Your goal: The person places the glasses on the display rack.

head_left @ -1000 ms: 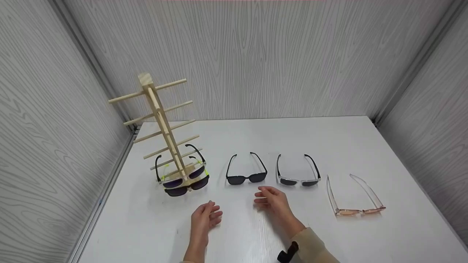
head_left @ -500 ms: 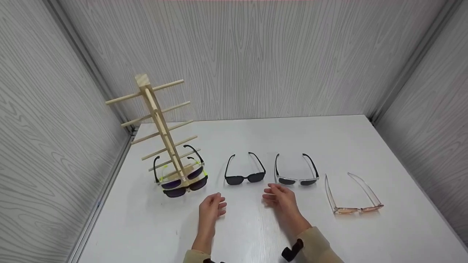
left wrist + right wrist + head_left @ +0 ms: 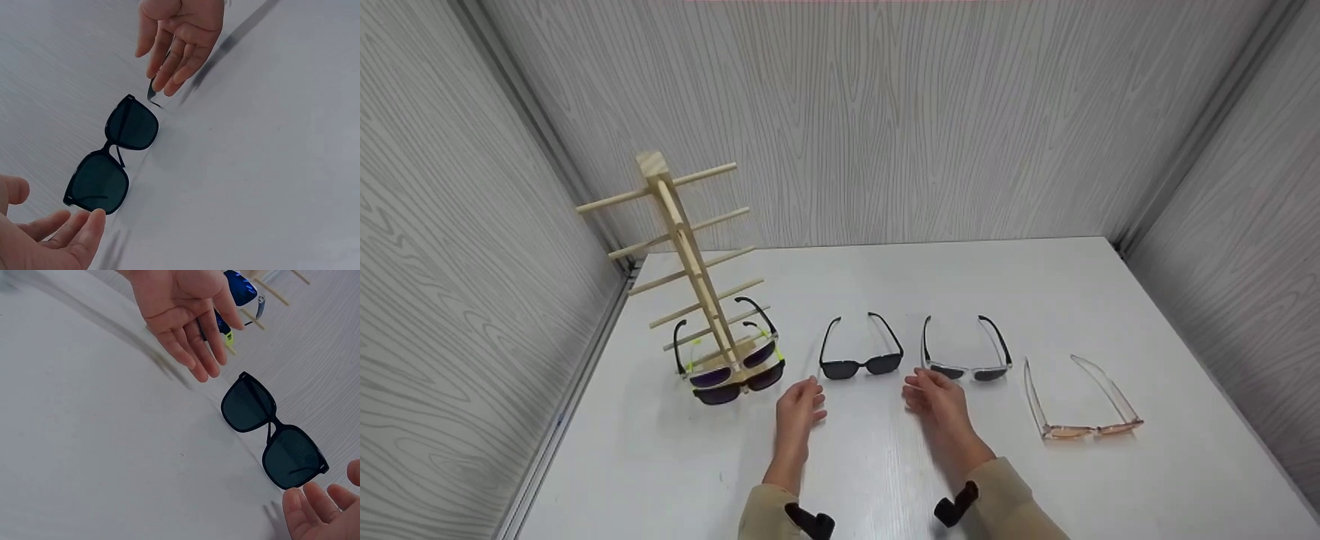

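Observation:
Black sunglasses [image 3: 861, 367] lie unfolded on the white table, lenses toward me and temples pointing away. My left hand [image 3: 796, 411] hovers just left and in front of them, fingers relaxed and holding nothing. On the other side is my right hand [image 3: 939, 401], also relaxed with nothing in its grasp; its fingertips overlap the clear-framed sunglasses [image 3: 990, 374] in the head view. In the left wrist view, fingertips [image 3: 97, 216] of the left hand come right to the lower lens rim of the black sunglasses [image 3: 101, 183]. The right wrist view has right fingertips [image 3: 292, 495] close to the opposite lens.
A wooden eyewear rack [image 3: 690, 255] with several rungs stands at the left. Its lowest part carries two pairs of sunglasses, one clear-framed [image 3: 711, 377] and one dark with yellow temples [image 3: 718, 395]. Pink-tinted clear glasses [image 3: 1069, 432] lie at the right. Grey wood-grain walls [image 3: 840, 120] enclose the table.
My left hand has moved forward and right, toward the black sunglasses. The right hand has shifted slightly right and forward. The glasses stay in place; the head view has shifted slightly.

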{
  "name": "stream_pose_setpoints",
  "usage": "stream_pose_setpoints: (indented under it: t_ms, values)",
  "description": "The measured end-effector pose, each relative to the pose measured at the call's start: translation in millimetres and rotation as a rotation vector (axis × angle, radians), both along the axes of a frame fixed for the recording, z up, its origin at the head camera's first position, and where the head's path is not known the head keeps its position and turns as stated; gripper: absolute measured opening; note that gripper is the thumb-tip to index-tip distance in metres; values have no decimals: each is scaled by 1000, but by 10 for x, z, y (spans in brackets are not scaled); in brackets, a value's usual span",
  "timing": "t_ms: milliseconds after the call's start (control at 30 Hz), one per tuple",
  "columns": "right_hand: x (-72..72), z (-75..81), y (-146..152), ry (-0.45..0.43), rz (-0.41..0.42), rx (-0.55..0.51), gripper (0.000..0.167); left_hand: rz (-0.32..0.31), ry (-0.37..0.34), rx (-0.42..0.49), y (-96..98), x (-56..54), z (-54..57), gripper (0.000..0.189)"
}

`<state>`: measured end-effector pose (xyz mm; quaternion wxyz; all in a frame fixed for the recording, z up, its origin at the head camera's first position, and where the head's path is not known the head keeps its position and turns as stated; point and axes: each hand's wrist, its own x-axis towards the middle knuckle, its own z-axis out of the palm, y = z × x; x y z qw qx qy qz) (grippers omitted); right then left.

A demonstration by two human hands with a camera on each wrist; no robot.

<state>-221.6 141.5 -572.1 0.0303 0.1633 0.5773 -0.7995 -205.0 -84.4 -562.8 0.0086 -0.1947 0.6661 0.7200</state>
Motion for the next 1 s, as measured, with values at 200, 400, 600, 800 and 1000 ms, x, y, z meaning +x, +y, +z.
stream_pose_setpoints:
  t_ms: [200,400,600,800,1000]
  values:
    - [-36,7,-24,-23,42,10,39,-2,-27,26,5,-96,-26,44]
    - [-99,42,-75,-38,53,12,42,-3,-30,36,34,-195,-15,42]
    - [-188,79,-163,-58,34,39,38,3,-50,83,53,-259,35,41]
    - [-227,108,-226,-82,40,103,39,-12,-33,99,79,-292,45,41]
    - [-262,140,-273,-97,61,136,45,-4,-42,62,95,-331,22,41]
